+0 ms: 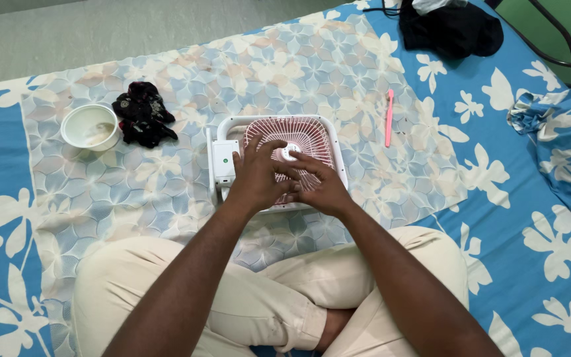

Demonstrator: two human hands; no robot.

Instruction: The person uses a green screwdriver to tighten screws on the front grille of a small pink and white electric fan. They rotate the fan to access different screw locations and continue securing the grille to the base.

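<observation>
A small square white fan (225, 160) with a pink round grille (312, 135) lies flat on a patterned cloth in front of my crossed legs. My left hand (256, 177) rests on the grille's left side, fingers spread and reaching toward the white hub (290, 152) at its middle. My right hand (322, 186) lies over the grille's lower right, its fingers pointing toward the same hub. Both hands touch the grille; neither visibly grips anything.
A white bowl (89, 125) and a crumpled dark rag (143, 114) lie to the left on the pale flower-patterned cloth (166, 192). A pink toothbrush (388, 118) lies right of the fan. Black fabric (451, 30) sits at the far edge of the blue floral bedsheet (536, 218).
</observation>
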